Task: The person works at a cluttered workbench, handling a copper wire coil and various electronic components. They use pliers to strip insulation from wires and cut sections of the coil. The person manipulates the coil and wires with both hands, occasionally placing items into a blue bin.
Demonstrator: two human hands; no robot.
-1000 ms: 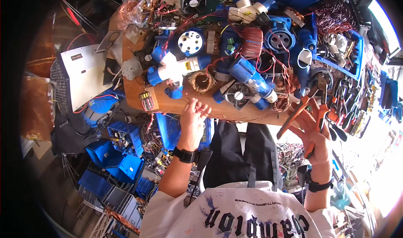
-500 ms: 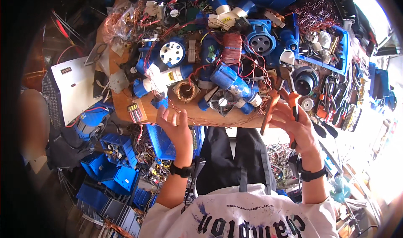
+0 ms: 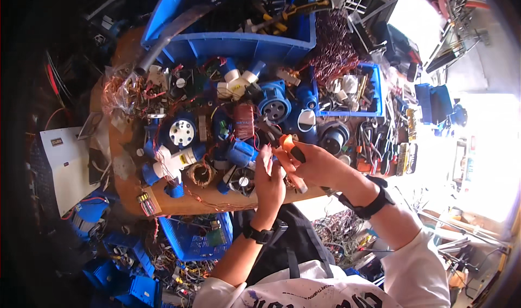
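My right hand (image 3: pixel 317 167) is closed around orange-handled pliers (image 3: pixel 286 143), whose metal jaws point away over the workbench. Close beside them is my left hand (image 3: pixel 270 188), raised with its fingers drawn together near the pliers; whatever they pinch is too small to make out. Beyond the hands stands a coil of red wire (image 3: pixel 244 121). A blue connector (image 3: pixel 242 153) and a small black fan (image 3: pixel 241 181) lie left of my left hand. Thin red wires run among these parts. Further left sits a ring-shaped copper winding (image 3: pixel 201 174).
Blue sockets (image 3: pixel 274 105) and white-and-blue plugs (image 3: pixel 172 163) crowd the wooden bench (image 3: pixel 211 203). A large blue crate (image 3: pixel 228 46) stands at the back. A smaller blue tray (image 3: pixel 379 93) holds scrap. Hand tools (image 3: pixel 377 145) lie at the right, and blue bins (image 3: pixel 187 243) stand below.
My right hand has carried the pliers left and turned them. My left hand has moved right to meet them, its spread fingers now drawn together. The whole view has shifted too.
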